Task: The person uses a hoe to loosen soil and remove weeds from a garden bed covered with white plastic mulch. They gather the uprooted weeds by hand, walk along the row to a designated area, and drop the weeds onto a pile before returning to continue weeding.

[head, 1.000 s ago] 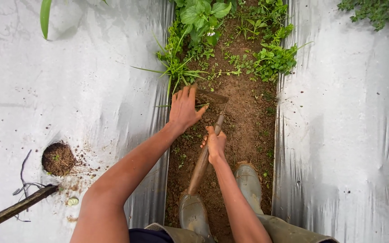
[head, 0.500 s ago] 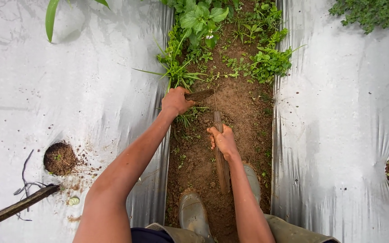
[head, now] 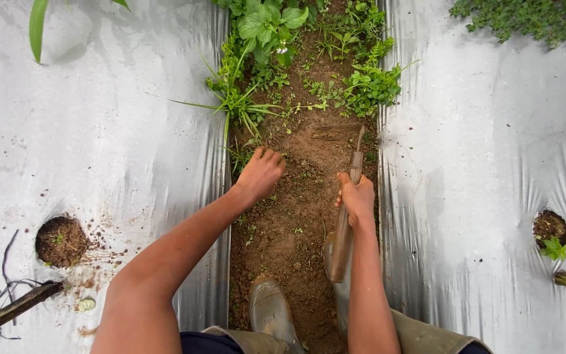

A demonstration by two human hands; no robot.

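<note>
One hoe (head: 347, 196), gripped around its wooden handle by the closed fingers of the right hand (head: 356, 196), blade resting flat on the soil strip (head: 296, 223) just below the weeds (head: 296, 59). Left of the hoe, one left hand (head: 260, 174), fingers curled loosely down onto the soil, gripping nothing visible. Two rubber boots (head: 271, 311) below the hoe, on the same strip. Two silver plastic sheets (head: 99, 144), one on each side of the hoe. Two planting holes (head: 60, 241), one per sheet.
</note>
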